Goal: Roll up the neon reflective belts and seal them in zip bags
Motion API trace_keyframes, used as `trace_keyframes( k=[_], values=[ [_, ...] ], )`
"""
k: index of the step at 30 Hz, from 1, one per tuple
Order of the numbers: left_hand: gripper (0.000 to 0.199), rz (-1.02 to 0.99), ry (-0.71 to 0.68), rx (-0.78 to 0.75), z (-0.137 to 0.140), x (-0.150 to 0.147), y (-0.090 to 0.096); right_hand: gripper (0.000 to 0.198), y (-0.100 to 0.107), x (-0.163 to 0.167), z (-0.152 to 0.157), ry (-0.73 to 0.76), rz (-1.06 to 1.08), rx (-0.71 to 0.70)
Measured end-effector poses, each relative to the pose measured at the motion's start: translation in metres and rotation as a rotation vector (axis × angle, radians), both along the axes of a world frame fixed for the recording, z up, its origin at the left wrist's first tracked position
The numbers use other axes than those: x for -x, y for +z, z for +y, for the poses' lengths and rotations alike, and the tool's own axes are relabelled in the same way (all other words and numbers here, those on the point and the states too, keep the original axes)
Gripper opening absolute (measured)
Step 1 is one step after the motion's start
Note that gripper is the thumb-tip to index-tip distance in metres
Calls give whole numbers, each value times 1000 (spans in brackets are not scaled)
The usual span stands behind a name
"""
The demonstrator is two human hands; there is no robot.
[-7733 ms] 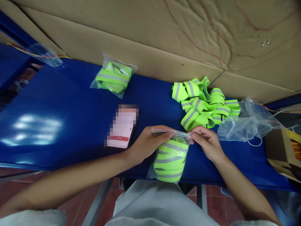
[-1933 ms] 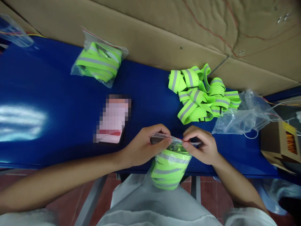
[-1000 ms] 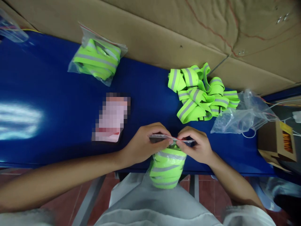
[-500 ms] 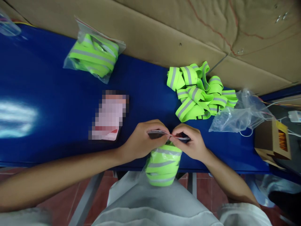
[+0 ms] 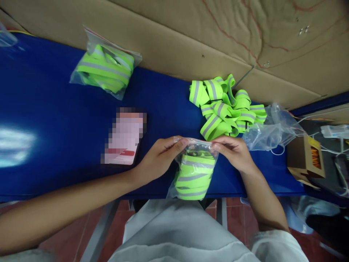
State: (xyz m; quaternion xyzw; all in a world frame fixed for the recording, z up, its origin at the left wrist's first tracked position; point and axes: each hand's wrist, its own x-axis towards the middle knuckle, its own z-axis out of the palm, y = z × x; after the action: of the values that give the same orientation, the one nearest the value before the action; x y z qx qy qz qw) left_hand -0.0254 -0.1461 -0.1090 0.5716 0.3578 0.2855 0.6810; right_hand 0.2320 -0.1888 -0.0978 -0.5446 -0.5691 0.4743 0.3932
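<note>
A clear zip bag (image 5: 201, 141) hangs between my two hands at the table's front edge. Inside it lies a folded bright yellow-green reflective strap (image 5: 195, 178) with grey stripes. My left hand (image 5: 166, 156) pinches the bag's top left corner between thumb and fingers. At the top right corner, my right hand (image 5: 234, 151) grips the bag in the same way. The bag's top edge is stretched fairly straight between them. Just beyond my right hand sits a pile of loose reflective straps (image 5: 218, 116) with black buckles.
Another filled zip bag (image 5: 105, 71) lies at the back left of the blue table (image 5: 54, 98). A phone (image 5: 124, 136) rests left of my hands. Empty plastic bags (image 5: 278, 127) and a small cardboard box (image 5: 302, 160) are on the right. A brown-covered panel (image 5: 163, 43) borders the back.
My hands have moved apart along the bag's top, from close together at the middle to its two corners. The bag has come up slightly and its front now faces me more.
</note>
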Motion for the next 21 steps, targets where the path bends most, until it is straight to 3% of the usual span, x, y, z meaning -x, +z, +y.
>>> trace_keyframes(
  k=[7,13,17,21],
  values=[
    [69,6,81,139,0,-3,-4,20,-5,3,0,-92,16,-7],
    [90,3,-101,77,-2,-1,-7,23,-1,0,-8,-149,28,-183],
    [79,65,-185,-6,-4,0,-7,23,-4,-4,-9,-179,59,-202],
    [63,19,-31,8,15,3,12,31,-7,-6,0,-219,220,-165]
  ],
)
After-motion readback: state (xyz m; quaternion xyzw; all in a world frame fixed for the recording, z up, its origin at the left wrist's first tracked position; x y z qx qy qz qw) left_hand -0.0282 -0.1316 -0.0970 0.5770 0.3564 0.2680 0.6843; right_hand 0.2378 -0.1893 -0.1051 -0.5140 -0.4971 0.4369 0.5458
